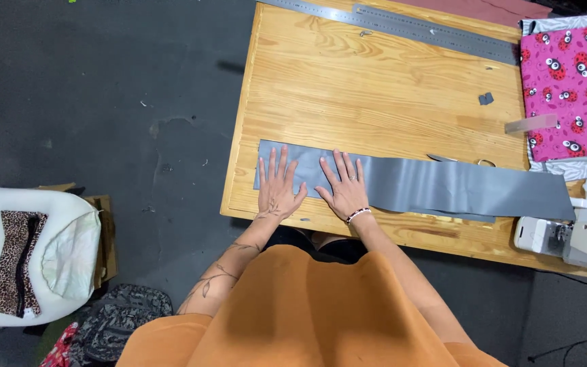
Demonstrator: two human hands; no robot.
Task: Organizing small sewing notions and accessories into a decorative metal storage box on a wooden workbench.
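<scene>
A wooden table (375, 88) is being covered by a grey fabric strip (443, 183); beyond the strip, steel rulers (402, 24) are lying; right of it, ladybird fabric (572, 88) is being borne.

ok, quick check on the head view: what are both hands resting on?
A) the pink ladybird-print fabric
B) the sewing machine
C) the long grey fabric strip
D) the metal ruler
C: the left hand and the right hand both lie flat, fingers spread, on the left end of the grey fabric strip on the wooden table, well away from the ruler and the pink fabric.
</scene>
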